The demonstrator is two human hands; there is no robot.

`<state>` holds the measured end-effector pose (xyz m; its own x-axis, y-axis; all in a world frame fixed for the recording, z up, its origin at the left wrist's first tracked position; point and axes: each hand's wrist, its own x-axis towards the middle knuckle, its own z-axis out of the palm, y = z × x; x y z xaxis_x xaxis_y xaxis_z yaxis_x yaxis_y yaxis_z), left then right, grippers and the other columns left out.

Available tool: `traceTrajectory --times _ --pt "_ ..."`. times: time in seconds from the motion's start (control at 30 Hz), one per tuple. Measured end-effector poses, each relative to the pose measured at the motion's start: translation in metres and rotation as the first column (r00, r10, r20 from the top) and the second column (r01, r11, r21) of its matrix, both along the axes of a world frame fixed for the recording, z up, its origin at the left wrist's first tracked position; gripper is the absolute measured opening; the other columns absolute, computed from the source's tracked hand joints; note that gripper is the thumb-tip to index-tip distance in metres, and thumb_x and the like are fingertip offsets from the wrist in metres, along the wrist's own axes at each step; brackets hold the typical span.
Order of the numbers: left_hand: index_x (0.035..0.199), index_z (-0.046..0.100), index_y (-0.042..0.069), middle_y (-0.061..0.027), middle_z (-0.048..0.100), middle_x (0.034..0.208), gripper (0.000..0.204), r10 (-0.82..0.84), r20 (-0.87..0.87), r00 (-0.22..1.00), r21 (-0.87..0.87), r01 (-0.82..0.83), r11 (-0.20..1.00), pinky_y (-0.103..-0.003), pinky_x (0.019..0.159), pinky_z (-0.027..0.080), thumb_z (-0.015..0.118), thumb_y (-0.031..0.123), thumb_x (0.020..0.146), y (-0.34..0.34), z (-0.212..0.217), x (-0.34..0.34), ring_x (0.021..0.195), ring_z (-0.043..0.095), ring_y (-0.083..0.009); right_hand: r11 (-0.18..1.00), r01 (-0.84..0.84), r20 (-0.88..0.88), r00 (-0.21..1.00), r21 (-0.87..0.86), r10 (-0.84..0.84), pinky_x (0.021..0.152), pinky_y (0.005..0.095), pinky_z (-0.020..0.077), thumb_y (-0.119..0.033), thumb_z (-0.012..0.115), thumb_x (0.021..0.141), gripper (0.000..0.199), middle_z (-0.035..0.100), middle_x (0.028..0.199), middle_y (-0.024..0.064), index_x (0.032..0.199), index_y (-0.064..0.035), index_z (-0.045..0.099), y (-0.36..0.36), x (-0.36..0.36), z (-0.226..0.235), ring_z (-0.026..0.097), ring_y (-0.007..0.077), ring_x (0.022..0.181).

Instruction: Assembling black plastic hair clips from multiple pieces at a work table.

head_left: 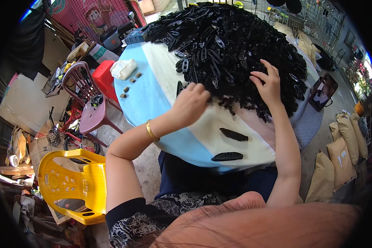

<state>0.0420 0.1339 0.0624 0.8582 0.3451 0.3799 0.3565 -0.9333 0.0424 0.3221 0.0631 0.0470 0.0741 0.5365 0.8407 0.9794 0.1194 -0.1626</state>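
Observation:
A big heap of black plastic clips (235, 49), curved and toothed like hair clips, covers the far part of a cloth-topped round table (153, 107). My left hand (191, 104) is closed at the heap's near left edge, fingers curled down; what they hold is hidden. One black piece (180, 88) shows just beside those fingers. Over the right part of the heap, my right hand (269, 86) has its fingers apart, and nothing shows between them. Two separate clips, one farther (234, 134) and one nearer (227, 156), lie on the cloth close to my lap.
A white bag (123, 69) and several small brown pieces (132, 80) sit at the table's left. A phone (322, 92) stands at the right edge. Around the table are a yellow chair (94, 186), a purple chair (96, 118) and several stuffed sacks (341, 159).

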Motion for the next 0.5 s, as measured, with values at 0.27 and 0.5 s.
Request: traceTrajectory --times 0.27,0.5 --pt "0.091 0.054 0.005 -0.0102 0.054 0.088 0.024 -0.048 0.09 0.995 -0.101 0.057 0.993 -0.036 0.075 0.047 0.068 0.008 0.072 0.011 -0.011 0.005 0.085 0.054 -0.029 0.977 -0.207 -0.255 0.944 0.042 0.211 0.055 0.0277 0.0458 -0.013 0.073 0.075 0.021 0.06 0.073 0.0053 0.093 -0.0046 0.066 -0.005 -0.048 0.011 0.058 0.0177 0.06" --pt "0.128 0.037 0.004 -0.0062 0.06 0.092 0.057 0.154 0.364 0.918 -0.93 0.351 0.106 -0.022 0.062 0.047 0.069 0.014 0.082 0.016 -0.001 0.051 0.076 0.057 -0.0095 0.897 -0.429 -0.721 0.589 0.104 0.366 0.062 0.021 0.0492 -0.009 0.074 0.076 0.023 0.065 0.076 0.0027 0.093 -0.0008 0.062 -0.009 -0.055 -0.004 0.06 0.0078 0.066"
